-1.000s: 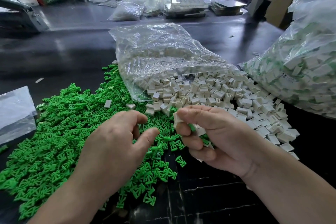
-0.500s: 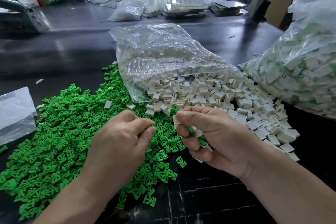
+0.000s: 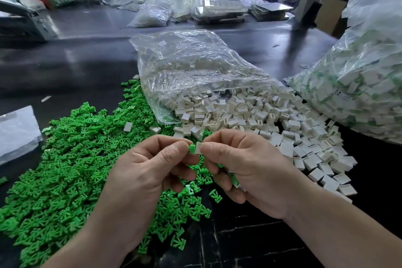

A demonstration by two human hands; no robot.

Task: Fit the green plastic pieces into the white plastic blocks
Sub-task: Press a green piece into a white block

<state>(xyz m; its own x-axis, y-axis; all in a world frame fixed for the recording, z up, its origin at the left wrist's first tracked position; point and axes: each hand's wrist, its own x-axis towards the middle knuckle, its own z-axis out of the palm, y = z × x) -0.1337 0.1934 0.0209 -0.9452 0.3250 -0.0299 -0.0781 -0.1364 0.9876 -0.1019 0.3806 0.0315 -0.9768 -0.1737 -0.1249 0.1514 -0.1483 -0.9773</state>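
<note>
A wide heap of small green plastic pieces [image 3: 65, 163] covers the dark table on the left. White plastic blocks [image 3: 261, 119] spill from an open clear bag [image 3: 191, 67] in the middle. My left hand [image 3: 150, 172] pinches one green piece [image 3: 191, 149] between thumb and forefinger. My right hand [image 3: 245, 167] pinches a white block [image 3: 199, 148] right beside it, the two parts touching above the heap. More pieces, green and white, show inside my right palm's curled fingers.
A large clear bag of blocks with green showing inside [image 3: 359, 85] fills the right side. A flat plastic bag [image 3: 17, 130] lies at the left edge. Trays, bags and clutter stand on the far side of the dark table [image 3: 87, 61].
My left hand dipped to the green heap, took a piece, and rose to the right. My right hand turned its white block toward it; the two parts now meet.
</note>
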